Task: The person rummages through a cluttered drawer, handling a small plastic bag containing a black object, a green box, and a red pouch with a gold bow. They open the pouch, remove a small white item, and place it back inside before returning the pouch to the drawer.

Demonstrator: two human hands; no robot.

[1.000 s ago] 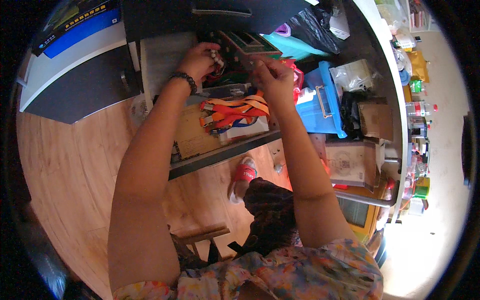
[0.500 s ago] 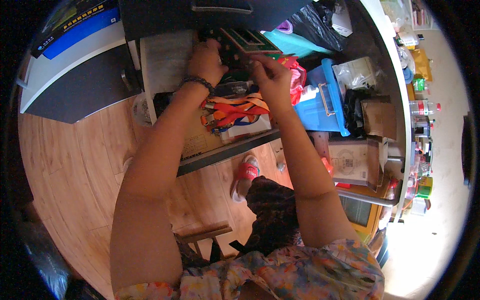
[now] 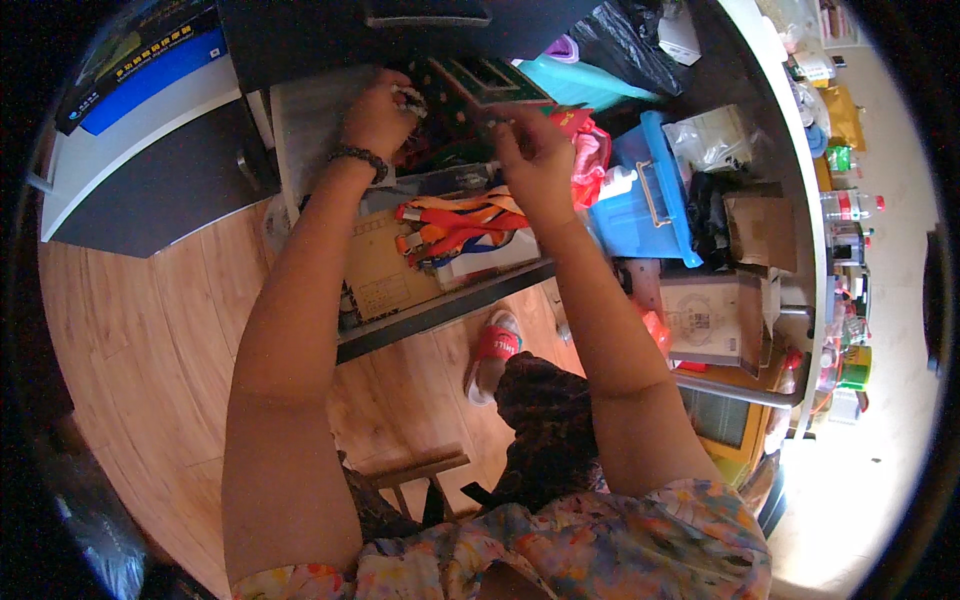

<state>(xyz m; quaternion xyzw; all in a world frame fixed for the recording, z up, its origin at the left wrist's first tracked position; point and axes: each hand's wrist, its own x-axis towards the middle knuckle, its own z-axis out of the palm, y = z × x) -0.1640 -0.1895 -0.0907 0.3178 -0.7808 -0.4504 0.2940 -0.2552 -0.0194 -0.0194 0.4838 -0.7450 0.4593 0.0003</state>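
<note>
1. Left hand (image 3: 382, 112): over the open drawer (image 3: 440, 312), toward its far left part. Fingers curled inward, nearly closed, with a small pale cluster (image 3: 409, 100) held at their tips.
2. Pale cluster: whitish, with bright glints; lumpy, bead-like outline. Fine detail too small to read. Located inside the drawer's outline, just left of the green panel (image 3: 488, 82).
3. Right hand (image 3: 540, 160): at the near edge of the green panel. Thumb and index bent toward each other, a dark gap behind their tips. Cannot tell whether anything is pinched between them.
4. Green panel: flat, rectangular, dark green; reddish edging, paler rectangular outline on its face. Lies at the back of the drawer, between the two hands; surface dim, its left side merging into dark clutter.
5. Nearer in the drawer: a heap of orange and red lanyards (image 3: 465, 222) with some blue, glossy and tangled, on top of a brown envelope (image 3: 385, 268) and a white sheet (image 3: 490, 262).
6. Right of the right hand: a crumpled pink-red bundle (image 3: 592, 160), then a translucent blue bin (image 3: 640, 205) with a metal handle.
7. Left wrist: dark beaded bracelet (image 3: 358, 157).
</note>
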